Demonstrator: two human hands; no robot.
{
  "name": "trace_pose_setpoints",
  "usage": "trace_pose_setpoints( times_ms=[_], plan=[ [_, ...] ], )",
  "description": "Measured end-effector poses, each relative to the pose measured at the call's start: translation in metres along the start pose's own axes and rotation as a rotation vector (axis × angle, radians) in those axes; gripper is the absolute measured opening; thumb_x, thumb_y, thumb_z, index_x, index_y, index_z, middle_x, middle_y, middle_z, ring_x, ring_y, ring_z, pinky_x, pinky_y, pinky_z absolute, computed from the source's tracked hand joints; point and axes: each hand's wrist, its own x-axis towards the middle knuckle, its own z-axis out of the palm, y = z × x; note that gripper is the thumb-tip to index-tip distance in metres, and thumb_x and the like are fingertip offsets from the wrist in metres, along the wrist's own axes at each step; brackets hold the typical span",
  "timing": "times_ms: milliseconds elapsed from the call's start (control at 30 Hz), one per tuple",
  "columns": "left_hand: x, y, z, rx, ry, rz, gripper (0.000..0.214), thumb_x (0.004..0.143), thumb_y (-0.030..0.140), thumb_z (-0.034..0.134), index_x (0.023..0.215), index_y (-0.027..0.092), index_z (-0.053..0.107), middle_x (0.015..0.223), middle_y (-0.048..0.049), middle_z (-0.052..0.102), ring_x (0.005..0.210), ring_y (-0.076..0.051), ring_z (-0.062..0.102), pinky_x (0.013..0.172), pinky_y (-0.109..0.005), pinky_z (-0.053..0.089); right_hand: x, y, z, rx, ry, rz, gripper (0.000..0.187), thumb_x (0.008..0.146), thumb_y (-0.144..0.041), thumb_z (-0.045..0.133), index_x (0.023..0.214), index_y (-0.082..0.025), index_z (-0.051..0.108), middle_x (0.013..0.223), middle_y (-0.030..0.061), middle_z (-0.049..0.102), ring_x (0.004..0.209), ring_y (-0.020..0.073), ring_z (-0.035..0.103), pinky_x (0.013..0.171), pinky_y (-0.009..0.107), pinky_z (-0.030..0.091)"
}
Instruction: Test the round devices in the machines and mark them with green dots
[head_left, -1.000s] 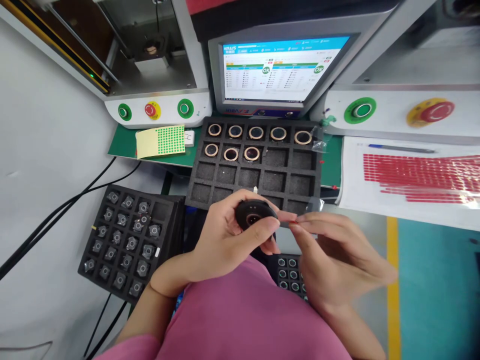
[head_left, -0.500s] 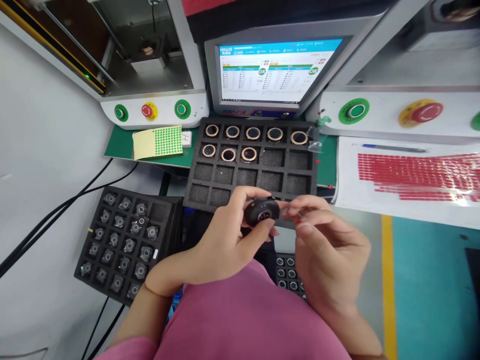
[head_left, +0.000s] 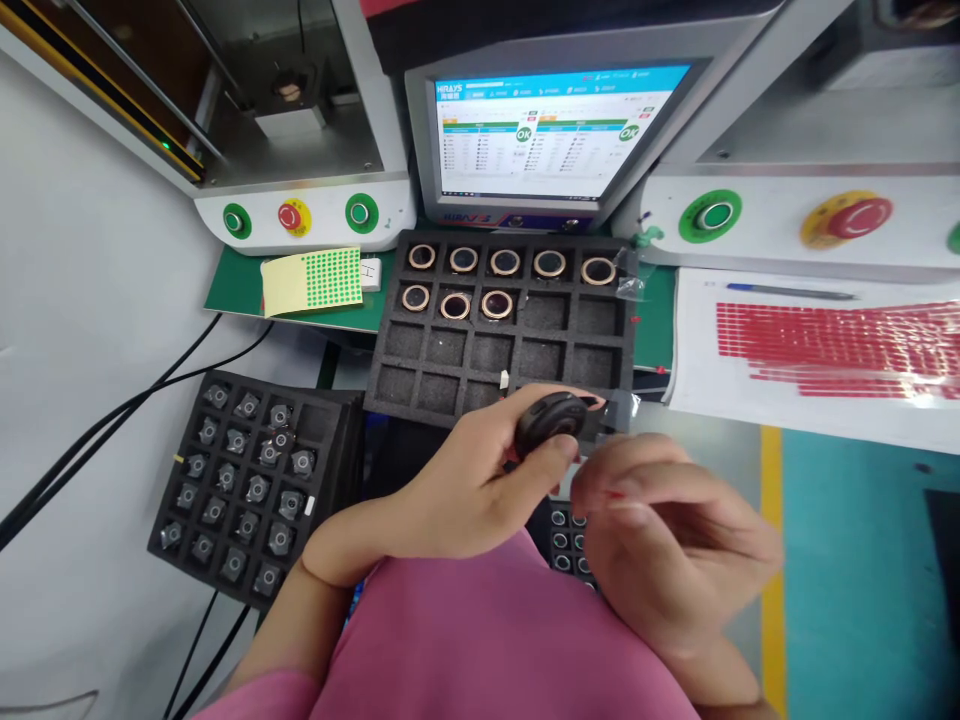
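So from where I'm standing, everything sits around the big foam tray (head_left: 517, 330) in front of the monitor (head_left: 547, 130). The left hand (head_left: 465, 490) is just at the tray's near edge, fingers curled and thumb pressed on a round black part (head_left: 553, 422), pinched edge-on and tipped toward the other hand, I'd guess so its face is easy to get at. The right hand (head_left: 667, 540) is just beside it on the near right, fingers loosely bent with the tips drawn together; there's a speck of red at the fingertips, but it's too blurry to tell if anything's actually gripped.

Eight copper-rimmed rings (head_left: 504, 263) fill the tray's far rows, the rest of the pockets open, so it looks like they get loaded row by row. Left of the tray is a smaller foam tray of little grey parts (head_left: 247, 480), and a sheet of green dot stickers (head_left: 315, 280) sits by the far-left corner.

Hard to see: a third tray (head_left: 562, 540) of tiny rings peeks out between the hands, mostly covered. A scrap of clear film (head_left: 622, 405) by the black part is barely readable.
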Motion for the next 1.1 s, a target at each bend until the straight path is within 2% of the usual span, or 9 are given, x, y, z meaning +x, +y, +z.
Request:
trace_pose_setpoints(
  times_ms=[100,233,433,567,767,967,1100],
  plan=[
    [-0.001,-0.003,0.001,-0.109,-0.049,-0.037,0.036,0.097,0.033,0.041,0.127,0.019,0.054,0.098,-0.0053,0.061,0.086,-0.018,0.058,0.081,-0.033,0.050,-0.001,-0.001,0.002,0.094,-0.011,0.012,0.010,0.087,-0.013,0.066,0.089,-0.022,0.070,0.077,0.0011,0.065,0.066,0.0150,0.063,0.057,0.030,0.054],
    [-0.002,-0.010,0.006,-0.238,-0.100,-0.012,0.041,0.100,0.044,0.026,0.129,0.023,0.047,0.082,-0.0012,0.050,0.071,-0.015,0.048,0.070,-0.032,0.046,0.001,0.001,0.007,0.194,-0.028,0.126,0.012,0.088,-0.011,0.066,0.089,-0.021,0.071,0.076,-0.0005,0.066,0.060,0.0124,0.064,0.053,0.026,0.055],
    [0.000,-0.017,0.018,-0.303,-0.051,0.055,0.036,0.101,0.052,0.028,0.116,0.022,0.040,0.073,0.0025,0.044,0.062,-0.013,0.044,0.060,-0.028,0.041,0.002,-0.001,0.006,0.309,-0.063,0.264,0.006,0.088,-0.018,0.069,0.083,-0.022,0.069,0.071,-0.0021,0.066,0.051,0.0084,0.059,0.049,0.020,0.052],
    [0.000,-0.023,0.024,-0.323,-0.006,0.115,0.037,0.100,0.054,0.030,0.117,0.022,0.041,0.069,0.0024,0.043,0.060,-0.014,0.044,0.055,-0.028,0.039,0.003,-0.005,0.005,0.328,-0.086,0.284,0.007,0.088,-0.018,0.068,0.082,-0.021,0.068,0.068,-0.0013,0.066,0.056,0.0099,0.060,0.055,0.021,0.055],
    [0.000,-0.026,0.027,-0.269,0.075,0.196,0.035,0.102,0.049,0.030,0.118,0.020,0.040,0.069,0.0031,0.042,0.059,-0.013,0.042,0.058,-0.028,0.040,0.007,-0.009,0.009,0.372,-0.100,0.305,0.008,0.087,-0.018,0.068,0.080,-0.020,0.069,0.068,-0.0011,0.065,0.063,0.0110,0.063,0.060,0.022,0.057],
    [0.000,-0.026,0.026,-0.221,0.074,0.205,0.033,0.102,0.049,0.030,0.119,0.021,0.038,0.069,0.0028,0.041,0.058,-0.013,0.039,0.055,-0.029,0.037,0.006,-0.010,0.010,0.356,-0.109,0.324,0.008,0.088,-0.016,0.065,0.083,-0.021,0.068,0.070,0.0004,0.065,0.064,0.0136,0.063,0.058,0.025,0.056],
    [0.000,-0.022,0.025,-0.173,0.093,0.169,0.036,0.101,0.053,0.030,0.117,0.022,0.039,0.069,0.0017,0.043,0.059,-0.014,0.042,0.056,-0.031,0.039,0.006,-0.010,0.010,0.356,-0.116,0.318,0.010,0.089,-0.014,0.063,0.082,-0.021,0.068,0.070,0.0012,0.064,0.063,0.0137,0.063,0.057,0.024,0.055]
  ],
)
